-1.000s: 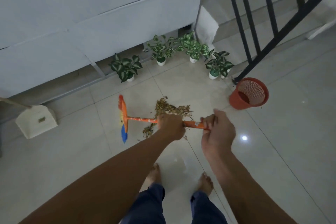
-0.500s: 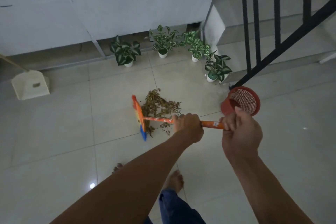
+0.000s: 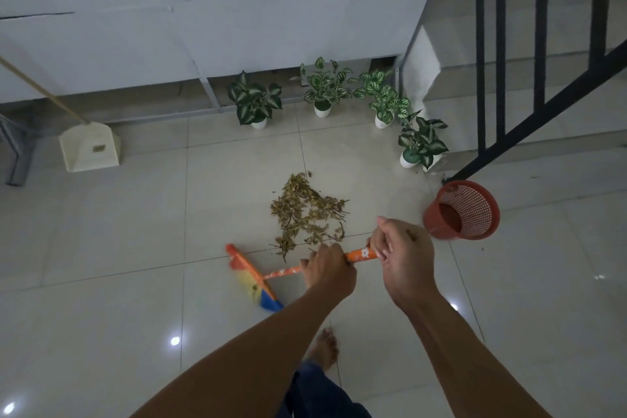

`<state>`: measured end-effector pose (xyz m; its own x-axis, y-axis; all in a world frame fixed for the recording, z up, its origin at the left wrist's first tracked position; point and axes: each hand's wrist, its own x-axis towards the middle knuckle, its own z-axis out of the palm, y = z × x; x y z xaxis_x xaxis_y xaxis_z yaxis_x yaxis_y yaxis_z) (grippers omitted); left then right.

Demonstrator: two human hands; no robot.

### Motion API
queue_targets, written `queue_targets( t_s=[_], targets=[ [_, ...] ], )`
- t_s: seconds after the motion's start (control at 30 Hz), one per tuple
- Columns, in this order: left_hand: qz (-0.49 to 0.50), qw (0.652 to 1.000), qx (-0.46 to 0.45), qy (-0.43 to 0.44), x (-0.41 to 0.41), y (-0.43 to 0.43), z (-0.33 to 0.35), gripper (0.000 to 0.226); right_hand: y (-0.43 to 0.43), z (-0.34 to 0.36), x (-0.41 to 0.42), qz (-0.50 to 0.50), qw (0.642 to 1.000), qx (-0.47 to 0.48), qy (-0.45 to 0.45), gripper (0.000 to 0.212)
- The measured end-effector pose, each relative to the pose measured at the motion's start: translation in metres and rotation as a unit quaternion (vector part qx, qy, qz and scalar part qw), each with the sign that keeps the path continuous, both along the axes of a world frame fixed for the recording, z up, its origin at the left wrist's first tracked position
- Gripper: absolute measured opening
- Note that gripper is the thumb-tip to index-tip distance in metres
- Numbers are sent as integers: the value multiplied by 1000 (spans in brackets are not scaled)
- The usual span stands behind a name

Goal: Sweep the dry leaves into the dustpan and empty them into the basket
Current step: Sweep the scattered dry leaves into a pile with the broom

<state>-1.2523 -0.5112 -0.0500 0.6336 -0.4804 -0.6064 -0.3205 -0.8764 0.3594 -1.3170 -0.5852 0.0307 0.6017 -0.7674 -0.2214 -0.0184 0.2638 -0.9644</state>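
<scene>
The red mesh basket (image 3: 462,210) stands on the tiled floor (image 3: 101,282) at about three o'clock from the dry leaves (image 3: 305,210); a dark patch shows inside it, too dim to identify. The cream dustpan (image 3: 90,146) sits well apart at ten o'clock, near the wall (image 3: 203,10), its inside facing away. The leaves lie in a loose pile on the tiles. Both hands are clamped on the orange broom (image 3: 251,276) handle, left hand (image 3: 327,268) lower, right hand (image 3: 403,254) at the top end; the broom head rests at seven o'clock of the pile. Four potted plants (image 3: 256,102) line the wall at twelve o'clock beside a black stair railing (image 3: 543,78).
</scene>
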Motion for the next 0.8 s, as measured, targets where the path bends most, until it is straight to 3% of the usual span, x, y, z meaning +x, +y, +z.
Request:
queue_targets(
  t_s=[0.17,0.4,0.53,0.8],
  targets=[
    [22,998,-61,1,4,-42,23,23,-36,30,6,10,1000,-29,-6,64],
    [77,990,-102,-55,-4,-65,51,24,-67,66,4,32,997,-14,-67,55],
    [97,991,-84,-28,-11,-58,48,23,-66,56,6,34,999,-7,-41,52],
    [99,988,-115,26,5,-64,39,20,-54,41,21,64,992,-104,-21,46]
  ],
)
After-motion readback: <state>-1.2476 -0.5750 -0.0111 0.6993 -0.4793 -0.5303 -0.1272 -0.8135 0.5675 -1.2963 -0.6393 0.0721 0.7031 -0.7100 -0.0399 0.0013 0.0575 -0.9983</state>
